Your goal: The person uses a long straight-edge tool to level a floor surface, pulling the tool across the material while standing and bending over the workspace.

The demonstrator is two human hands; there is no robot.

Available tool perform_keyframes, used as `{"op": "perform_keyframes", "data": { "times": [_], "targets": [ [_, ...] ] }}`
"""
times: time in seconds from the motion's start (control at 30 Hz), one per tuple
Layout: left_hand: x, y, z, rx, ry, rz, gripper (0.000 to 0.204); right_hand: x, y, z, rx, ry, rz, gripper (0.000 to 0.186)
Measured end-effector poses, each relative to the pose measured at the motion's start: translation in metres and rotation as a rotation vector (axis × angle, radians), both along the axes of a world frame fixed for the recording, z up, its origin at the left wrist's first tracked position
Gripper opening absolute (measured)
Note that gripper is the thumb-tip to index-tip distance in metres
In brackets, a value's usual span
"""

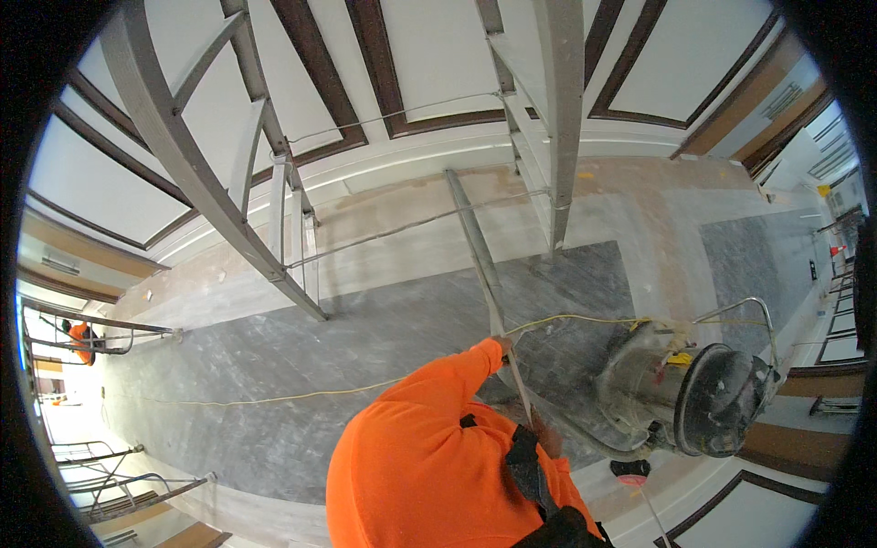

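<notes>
A long grey metal vacuum wand (473,239) slopes from the base of the panelled wall down toward my body. My left hand (501,346), at the end of an orange sleeve, is closed round its middle. Lower down, my right hand (547,438) is closed at the wand's near end, partly covered by my sleeve and a black strap. From there a grey hose (589,438) bends right to a canister vacuum (681,388) with a dusty metal drum and black top. The wand's far tip meets the floor's edge by the wall.
Two metal ladder-like frames (228,196) (559,119) stand ahead, joined by thin cords. A yellow cable (301,395) crosses the grey floor (274,347) to the vacuum. A black-and-pink brush head (630,469) is near the lower right. Another person in orange (84,342) is at far left, beside metal frames.
</notes>
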State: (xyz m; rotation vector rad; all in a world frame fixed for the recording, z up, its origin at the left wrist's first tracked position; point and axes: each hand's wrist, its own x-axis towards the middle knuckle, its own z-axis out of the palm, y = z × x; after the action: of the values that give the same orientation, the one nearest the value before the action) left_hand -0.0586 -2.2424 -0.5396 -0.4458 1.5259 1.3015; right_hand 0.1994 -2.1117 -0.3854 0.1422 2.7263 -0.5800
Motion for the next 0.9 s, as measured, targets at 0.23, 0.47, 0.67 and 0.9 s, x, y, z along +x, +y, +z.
{"op": "perform_keyframes", "data": {
  "times": [0.23,0.47,0.67,0.9],
  "targets": [
    [0.003,-0.035,0.029,-0.076,0.032,-0.017,0.039,0.014,-0.024,-0.034,-0.023,-0.041,0.013,0.071],
    [0.008,-0.048,-0.025,-0.035,0.071,-0.193,0.040,0.033,-0.044,-0.047,-0.073,-0.016,-0.067,0.073],
    [0.013,0.007,-0.049,0.121,-0.218,0.158,0.036,0.006,-0.042,0.015,0.095,-0.142,-0.188,0.064],
    [0.004,-0.001,-0.060,0.100,-0.125,0.022,0.031,-0.008,-0.045,0.030,0.018,-0.049,-0.143,0.061]
  ]
}}
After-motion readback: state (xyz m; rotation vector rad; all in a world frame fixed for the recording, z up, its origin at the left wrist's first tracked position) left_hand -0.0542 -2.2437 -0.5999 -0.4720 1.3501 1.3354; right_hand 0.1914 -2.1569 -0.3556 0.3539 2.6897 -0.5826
